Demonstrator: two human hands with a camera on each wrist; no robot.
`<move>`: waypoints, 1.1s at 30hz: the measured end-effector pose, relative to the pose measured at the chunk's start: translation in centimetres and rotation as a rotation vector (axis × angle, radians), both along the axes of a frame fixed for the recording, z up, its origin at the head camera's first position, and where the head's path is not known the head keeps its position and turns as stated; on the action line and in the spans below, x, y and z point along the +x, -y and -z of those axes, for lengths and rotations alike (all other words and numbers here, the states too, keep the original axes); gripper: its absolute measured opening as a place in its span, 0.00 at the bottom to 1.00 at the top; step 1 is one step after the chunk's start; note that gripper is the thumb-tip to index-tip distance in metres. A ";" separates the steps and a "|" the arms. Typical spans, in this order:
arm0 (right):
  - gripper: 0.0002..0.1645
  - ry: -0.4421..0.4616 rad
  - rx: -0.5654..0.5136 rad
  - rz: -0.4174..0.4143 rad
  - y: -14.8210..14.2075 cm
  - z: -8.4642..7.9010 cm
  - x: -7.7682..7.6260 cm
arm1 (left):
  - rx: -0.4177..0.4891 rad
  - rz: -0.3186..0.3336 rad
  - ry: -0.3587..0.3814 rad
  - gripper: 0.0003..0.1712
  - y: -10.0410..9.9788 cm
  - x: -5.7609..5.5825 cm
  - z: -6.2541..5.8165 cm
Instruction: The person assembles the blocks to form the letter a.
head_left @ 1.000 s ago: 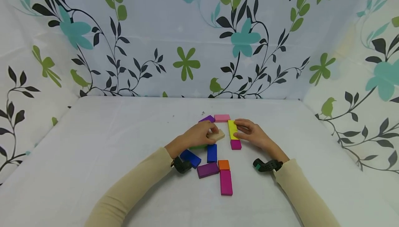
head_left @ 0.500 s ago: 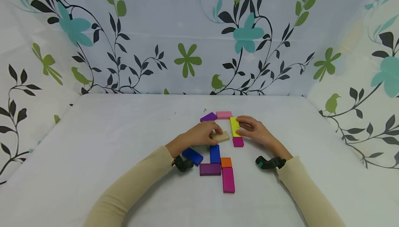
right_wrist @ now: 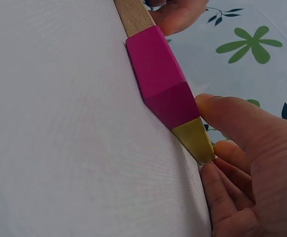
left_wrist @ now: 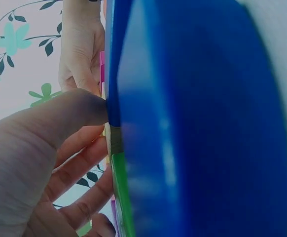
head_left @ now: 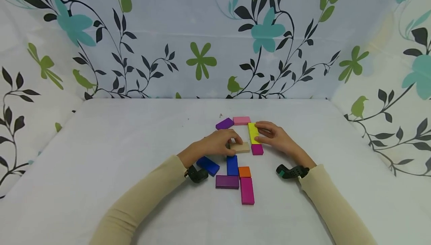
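Note:
On the white table, my left hand (head_left: 215,143) pinches a plain wooden block (head_left: 241,148) between thumb and fingers. Its right end is close to a short magenta block (head_left: 257,149). My right hand (head_left: 278,138) holds a yellow block (head_left: 253,134) from its right side, thumb and fingertips at its edge. The yellow block stands in line behind the magenta one. Below my left hand are an upright-lying blue block (head_left: 232,166) and a slanted blue block (head_left: 208,165). A green block (left_wrist: 122,190) shows in the left wrist view; the left hand hides it from the head view.
At the far end lie a purple block (head_left: 224,123) and a pink block (head_left: 241,121). Nearer are a dark purple block (head_left: 227,182), an orange block (head_left: 244,171) and a long magenta block (head_left: 247,192). Patterned cloth (head_left: 151,31) walls the table's back and sides.
My left hand has turned the wooden block straighter and shifted it right, toward the short magenta block. The dark purple block, slanted earlier, lies straight. My right hand stays at the yellow block.

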State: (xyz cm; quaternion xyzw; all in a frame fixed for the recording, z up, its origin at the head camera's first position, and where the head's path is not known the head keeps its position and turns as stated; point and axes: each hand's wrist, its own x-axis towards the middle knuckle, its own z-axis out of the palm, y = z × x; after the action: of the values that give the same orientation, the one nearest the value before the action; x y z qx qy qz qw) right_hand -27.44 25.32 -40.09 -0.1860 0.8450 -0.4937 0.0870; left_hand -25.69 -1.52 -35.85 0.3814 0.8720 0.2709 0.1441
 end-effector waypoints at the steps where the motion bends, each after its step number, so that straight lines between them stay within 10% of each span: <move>1: 0.35 0.001 -0.007 -0.005 0.0 0.0 0.0 | -0.010 -0.008 -0.001 0.20 0.0 0.0 0.0; 33: 0.35 -0.036 0.003 -0.011 -0.3 0.2 0.4 | 0.002 0.002 -0.038 0.19 -0.9 0.6 0.6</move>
State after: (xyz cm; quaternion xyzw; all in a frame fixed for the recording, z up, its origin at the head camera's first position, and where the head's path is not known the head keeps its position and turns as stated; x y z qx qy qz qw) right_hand -27.09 25.59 -40.26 -0.1994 0.8462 -0.4885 0.0750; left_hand -25.06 -0.65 -36.40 0.3876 0.8739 0.2642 0.1274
